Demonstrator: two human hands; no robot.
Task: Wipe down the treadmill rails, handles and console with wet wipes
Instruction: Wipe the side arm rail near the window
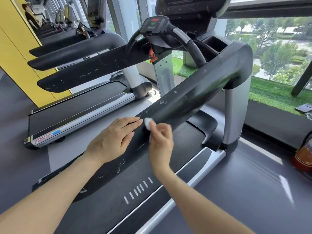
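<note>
The right hand (160,141) pinches a bunched wet wipe (148,122) against the near rail (185,98); the left hand (111,139) lies flat beside it; best to unfold the wipe and stroke toward the far, scuffed end

Both hands on rail (185,97): left hand (111,141) left of right hand (160,141), wipe (148,122) at fingertips between. Console (154,24) far ahead. Belt (135,191) under forearms. Bottle (303,152) far right.

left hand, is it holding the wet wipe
No, the left hand rests flat with straight fingers on the rail; the right hand pinches the wet wipe.
</note>
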